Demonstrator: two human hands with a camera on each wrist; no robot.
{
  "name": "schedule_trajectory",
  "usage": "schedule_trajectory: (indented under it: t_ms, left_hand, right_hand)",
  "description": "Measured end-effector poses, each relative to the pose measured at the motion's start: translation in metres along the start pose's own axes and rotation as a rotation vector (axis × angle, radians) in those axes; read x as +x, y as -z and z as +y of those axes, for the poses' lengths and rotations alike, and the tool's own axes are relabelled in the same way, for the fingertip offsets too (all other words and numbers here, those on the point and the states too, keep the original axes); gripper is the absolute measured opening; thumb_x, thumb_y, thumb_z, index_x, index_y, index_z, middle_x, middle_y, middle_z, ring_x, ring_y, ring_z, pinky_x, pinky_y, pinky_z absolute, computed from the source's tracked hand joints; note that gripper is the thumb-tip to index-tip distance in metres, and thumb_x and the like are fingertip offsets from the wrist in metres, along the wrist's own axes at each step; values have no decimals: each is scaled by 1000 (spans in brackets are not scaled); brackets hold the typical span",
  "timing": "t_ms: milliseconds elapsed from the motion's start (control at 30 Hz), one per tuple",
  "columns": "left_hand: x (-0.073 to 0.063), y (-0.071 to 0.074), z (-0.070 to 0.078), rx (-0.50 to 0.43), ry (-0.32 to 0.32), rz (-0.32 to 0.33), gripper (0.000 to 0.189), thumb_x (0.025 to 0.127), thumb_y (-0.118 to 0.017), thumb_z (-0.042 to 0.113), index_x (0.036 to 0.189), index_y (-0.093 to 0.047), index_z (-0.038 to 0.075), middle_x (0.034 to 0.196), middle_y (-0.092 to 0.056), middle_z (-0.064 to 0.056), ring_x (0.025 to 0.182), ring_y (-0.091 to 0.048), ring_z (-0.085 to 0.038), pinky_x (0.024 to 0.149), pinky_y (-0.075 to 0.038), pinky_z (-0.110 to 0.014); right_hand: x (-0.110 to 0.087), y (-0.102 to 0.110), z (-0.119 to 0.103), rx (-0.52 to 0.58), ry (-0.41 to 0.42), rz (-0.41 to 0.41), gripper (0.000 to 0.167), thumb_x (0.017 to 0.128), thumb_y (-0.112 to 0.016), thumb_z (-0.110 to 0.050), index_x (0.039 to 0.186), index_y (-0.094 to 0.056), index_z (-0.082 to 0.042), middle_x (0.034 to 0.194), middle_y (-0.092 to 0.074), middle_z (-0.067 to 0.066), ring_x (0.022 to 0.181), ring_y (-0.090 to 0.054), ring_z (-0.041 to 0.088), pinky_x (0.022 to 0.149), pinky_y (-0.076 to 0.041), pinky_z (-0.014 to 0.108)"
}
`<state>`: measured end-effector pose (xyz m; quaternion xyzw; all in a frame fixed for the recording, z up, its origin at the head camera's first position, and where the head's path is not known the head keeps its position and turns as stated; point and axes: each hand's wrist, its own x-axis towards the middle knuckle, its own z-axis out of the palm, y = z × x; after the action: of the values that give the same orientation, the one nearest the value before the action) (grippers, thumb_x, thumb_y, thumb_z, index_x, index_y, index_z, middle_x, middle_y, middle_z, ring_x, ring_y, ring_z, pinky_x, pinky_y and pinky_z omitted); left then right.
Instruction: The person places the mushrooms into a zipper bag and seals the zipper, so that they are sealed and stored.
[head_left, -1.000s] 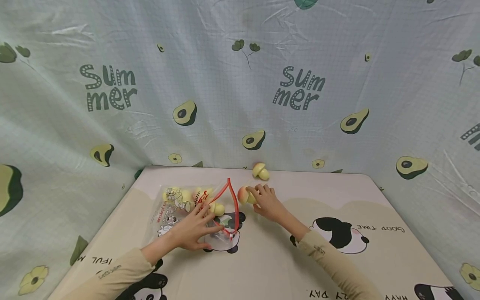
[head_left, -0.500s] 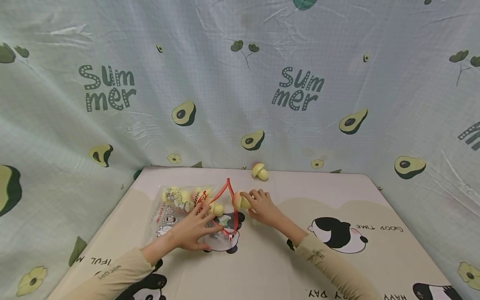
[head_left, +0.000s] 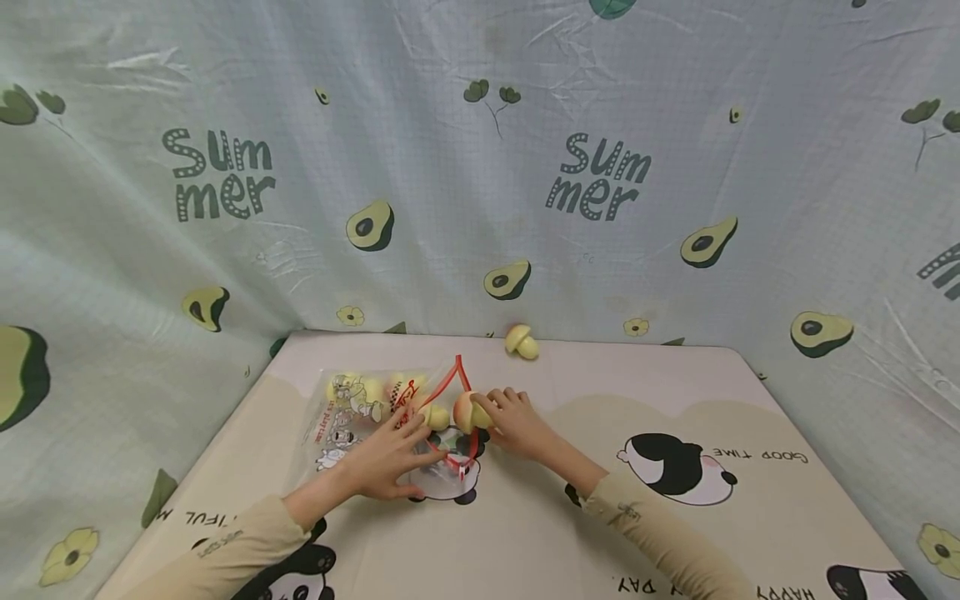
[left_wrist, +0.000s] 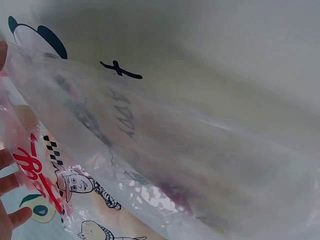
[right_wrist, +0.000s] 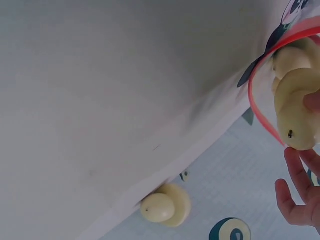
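Note:
My right hand pinches a toy mushroom with a pale yellow stem and peach-orange cap, at the mouth of a clear plastic bag. In the right wrist view this mushroom overlaps the bag's red-edged opening. My left hand rests on the bag near its mouth, fingers spread. Cartoon prints and red lettering cover the bag. Several mushrooms lie inside, one near the opening. In the left wrist view, the left fingers show at the edge beside the bag's film.
Another toy mushroom lies at the table's back edge, near the avocado-print curtain. The beige tabletop carries panda and dog prints. The curtain rises behind and at both sides.
My right hand has moved left with the mushroom, from beside the bag's red edge to within its mouth. The left hand and the bag stay about where they were.

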<state>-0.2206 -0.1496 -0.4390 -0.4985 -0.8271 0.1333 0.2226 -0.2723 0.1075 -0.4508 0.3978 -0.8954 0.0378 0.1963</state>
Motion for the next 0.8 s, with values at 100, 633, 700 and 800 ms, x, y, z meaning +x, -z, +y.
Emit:
schedule_trajectory:
  t_ms: [100,633,700,800]
  left_hand:
    - [0,0,1,-2,1,2,58,72,-55,63,119,-57,29,109,-55,-8,112,-47,-32,96,-32,-55]
    - [0,2,1,2,4,1,57,73,-53,64,118,-57,29,107,-55,-6,111,-47,-31,96,-33,-55]
    - [0,2,1,6,2,-1,58,73,-53,64,119,-57,29,108,-55,-7,111,-47,-31,95,-32,-55]
    - [0,2,1,8,1,-3,58,73,-53,64,119,-56,29,108,-55,-7,111,-47,-30,95,-33,-55]
  right_hand:
    - [1,0,-4,-9,4,-5,58,74,-67,-15,126,-42,-16,102,-51,1,86,-46,18,69,-35,31]
    - [2,-3,-21,-40,61,-55,60,75,-69,-22,127,-39,-19,106,-53,0,87,-47,17,70,-37,32]
    - [1,-3,-23,-35,71,-52,59,75,-69,-22,126,-40,-19,107,-53,0,87,-48,18,70,-37,32]
    - [0,-5,-24,-25,74,-54,59,74,-70,-21,126,-41,-19,107,-53,0,86,-47,18,69,-36,31]
